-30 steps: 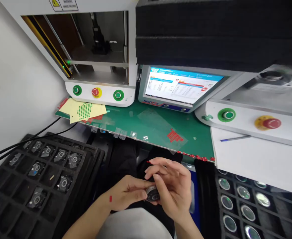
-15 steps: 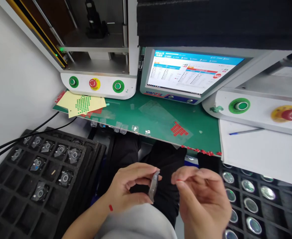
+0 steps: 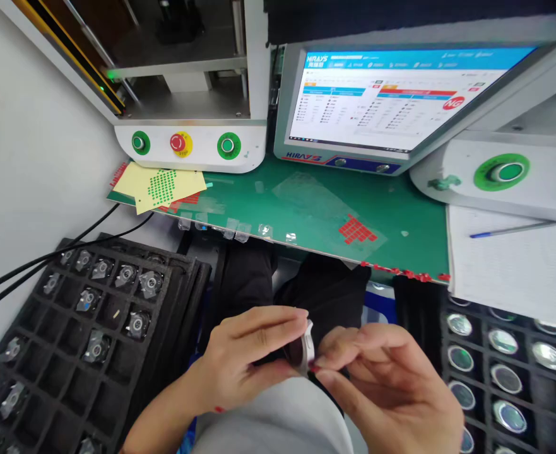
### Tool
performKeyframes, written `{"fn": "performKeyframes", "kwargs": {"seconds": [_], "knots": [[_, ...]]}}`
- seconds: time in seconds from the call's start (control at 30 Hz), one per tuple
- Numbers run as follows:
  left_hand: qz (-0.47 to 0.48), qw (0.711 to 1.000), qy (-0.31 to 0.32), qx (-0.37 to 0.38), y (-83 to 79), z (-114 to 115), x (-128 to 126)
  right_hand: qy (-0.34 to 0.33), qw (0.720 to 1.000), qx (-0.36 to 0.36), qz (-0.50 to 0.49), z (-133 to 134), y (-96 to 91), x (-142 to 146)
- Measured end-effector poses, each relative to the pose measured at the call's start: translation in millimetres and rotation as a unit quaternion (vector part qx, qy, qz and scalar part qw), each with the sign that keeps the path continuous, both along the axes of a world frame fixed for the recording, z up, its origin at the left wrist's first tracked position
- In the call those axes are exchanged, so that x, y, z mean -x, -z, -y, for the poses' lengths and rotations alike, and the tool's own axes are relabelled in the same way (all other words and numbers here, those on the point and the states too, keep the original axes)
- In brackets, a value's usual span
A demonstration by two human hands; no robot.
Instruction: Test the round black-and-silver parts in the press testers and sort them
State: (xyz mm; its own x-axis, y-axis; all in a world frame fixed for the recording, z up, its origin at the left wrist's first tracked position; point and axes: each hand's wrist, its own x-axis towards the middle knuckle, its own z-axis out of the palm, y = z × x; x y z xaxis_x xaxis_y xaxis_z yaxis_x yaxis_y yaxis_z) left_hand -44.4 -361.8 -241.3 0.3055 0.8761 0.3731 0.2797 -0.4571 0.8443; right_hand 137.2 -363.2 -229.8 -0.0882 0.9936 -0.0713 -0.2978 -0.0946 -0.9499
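Observation:
My left hand (image 3: 247,356) holds a silver watch case (image 3: 308,345) on edge between fingers and thumb, its side wall turned towards my right hand. Pinched between the thumb and forefinger of my right hand (image 3: 396,384) is a small red sticker (image 3: 313,367). It is at the lower side of the case and appears to touch it. Another red sticker (image 3: 219,409) clings to my left wrist. On the green bench top (image 3: 240,198) lies a clear sheet with rows of red stickers (image 3: 357,229), and more red pieces (image 3: 410,274) line its front edge.
At left, a black foam tray (image 3: 112,372) holds several watch parts in film. Another tray (image 3: 483,359) at right holds round, shiny watch pieces. Behind stand a monitor (image 3: 377,101) showing NG and a press panel (image 3: 202,145) with buttons. A pen (image 3: 509,229) lies on paper at right.
My right hand has brought the red sticker to the watch case. The case has turned slightly in my left hand, showing more of its side. The camera view has shifted.

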Motion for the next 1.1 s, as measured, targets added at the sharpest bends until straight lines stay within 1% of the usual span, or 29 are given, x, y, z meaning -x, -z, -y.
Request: {"fn": "performKeyframes", "kwargs": {"seconds": [0.2, 0.33, 0.57, 0.63, 0.7, 0.77, 0.83, 0.9, 0.97, 1.0, 1.03, 1.07, 1.1], "knots": [[-0.011, 1.0, 0.005, -0.018, -1.9, 0, 2, 0.005, 1.0, -0.005, 0.024, 1, 0.5, -1], [-0.008, 1.0, 0.012, -0.018, -0.4, 3, 3, 0.012, 0.999, -0.017, 0.047, 1, -1.0, 1], [-0.01, 0.999, 0.022, -0.021, 5.5, 5, 6, 0.002, 0.999, 0.004, 0.052, 1, -1.6, 2], [-0.002, 0.999, 0.025, -0.019, 5.9, 4, 7, -0.005, 0.999, 0.029, 0.032, 0, 0.9, 2], [0.006, 0.999, 0.035, -0.023, 5.4, 2, 9, -0.036, 0.996, 0.073, -0.028, -3, 6.4, 2], [0.009, 0.999, 0.043, -0.023, 4.6, 1, 11, -0.09, 0.981, 0.132, -0.107, -7, 14.4, 2], [0.018, 0.998, 0.05, -0.016, 4.2, 0, 13, -0.134, 0.963, 0.175, -0.158, -12, 23.4, 4], [0.04, 0.998, 0.057, 0.002, 5.5, -1, 14, -0.141, 0.96, 0.182, -0.157, -14, 31.5, 8], [0.083, 0.994, 0.066, 0.032, 8.8, -2, 14, -0.131, 0.969, 0.164, -0.131, -13, 37.2, 14], [0.12, 0.988, 0.075, 0.057, 11.1, -2, 13, -0.123, 0.974, 0.154, -0.115, -10, 38.8, 17], [0.171, 0.977, 0.089, 0.093, 13.3, -2, 11, -0.112, 0.978, 0.145, -0.102, -7, 39.4, 19], [0.233, 0.956, 0.108, 0.139, 15.3, -3, 8, -0.101, 0.981, 0.136, -0.093, -4, 39.0, 22], [0.296, 0.927, 0.13, 0.191, 16.8, -3, 4, -0.091, 0.984, 0.124, -0.09, -1, 37.6, 23]]}}
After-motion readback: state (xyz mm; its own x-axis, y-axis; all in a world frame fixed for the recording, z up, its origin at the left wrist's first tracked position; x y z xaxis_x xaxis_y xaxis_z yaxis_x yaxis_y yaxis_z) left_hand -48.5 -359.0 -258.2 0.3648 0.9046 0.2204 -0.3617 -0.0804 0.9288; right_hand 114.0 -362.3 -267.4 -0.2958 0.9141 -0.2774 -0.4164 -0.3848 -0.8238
